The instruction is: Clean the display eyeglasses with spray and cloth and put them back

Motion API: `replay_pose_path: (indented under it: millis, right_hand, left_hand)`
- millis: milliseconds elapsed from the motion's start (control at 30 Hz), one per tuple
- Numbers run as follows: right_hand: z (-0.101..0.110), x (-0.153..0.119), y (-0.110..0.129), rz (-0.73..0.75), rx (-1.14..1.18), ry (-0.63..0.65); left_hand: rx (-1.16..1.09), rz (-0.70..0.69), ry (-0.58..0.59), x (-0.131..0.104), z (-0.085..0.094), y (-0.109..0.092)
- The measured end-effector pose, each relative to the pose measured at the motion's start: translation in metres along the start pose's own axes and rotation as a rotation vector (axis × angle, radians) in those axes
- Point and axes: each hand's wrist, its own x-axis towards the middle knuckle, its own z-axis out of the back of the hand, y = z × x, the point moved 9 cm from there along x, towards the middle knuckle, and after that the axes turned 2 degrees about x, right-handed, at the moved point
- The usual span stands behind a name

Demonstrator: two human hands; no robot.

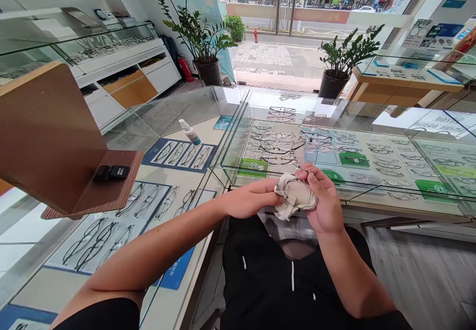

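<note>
In front of my body I hold a pale cloth (292, 198) and a thin-framed pair of glasses (311, 155). My left hand (256, 197) is closed on the cloth at its left edge, with the thumb and fingers pressed on it. My right hand (324, 202) pinches the glasses by the frame near the top right of the cloth. One lens stands up above my right fingertips; the cloth covers the rest of the glasses. Both hands are above the front edge of the glass display case (286, 183).
Rows of glasses (277, 139) lie inside the case. A spray bottle (190, 132) stands on the left counter, past a brown board (48, 136) with a small black object (111, 172). Potted plants (208, 72) stand beyond.
</note>
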Motion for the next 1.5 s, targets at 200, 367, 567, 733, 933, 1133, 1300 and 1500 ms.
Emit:
replay_pose_path:
  millis: [200,367,567,733,933,1133,1300,1500]
  right_hand:
    - [-0.002,0.0,0.002,0.007,-0.033,0.006]
    - [-0.002,0.0,0.002,0.012,-0.06,-0.002]
    - [-0.009,-0.003,-0.004,-0.003,-0.07,0.03]
    - [-0.008,-0.004,-0.005,-0.002,-0.051,0.027]
    - [-0.004,-0.003,-0.004,-0.006,-0.015,0.019]
    - [-0.007,-0.004,-0.006,-0.026,-0.027,-0.003]
    - [-0.008,-0.008,-0.013,-0.093,-0.052,-0.015]
    - [-0.011,-0.011,-0.013,-0.005,-0.188,0.014]
  left_hand:
    - [0.007,-0.022,-0.002,0.0,0.0,-0.003]
    - [-0.021,-0.012,-0.006,0.003,-0.003,0.001]
    - [-0.077,-0.038,-0.023,0.008,-0.006,0.001]
    - [-0.046,-0.005,-0.042,0.003,-0.002,-0.002]
    - [-0.111,0.033,-0.095,0.001,0.004,0.002]
    - [-0.122,0.021,-0.054,0.005,-0.004,0.006]
    - [-0.066,-0.014,-0.142,0.006,0.001,0.003]
    - [0.133,-0.037,-0.314,0.002,0.013,-0.003]
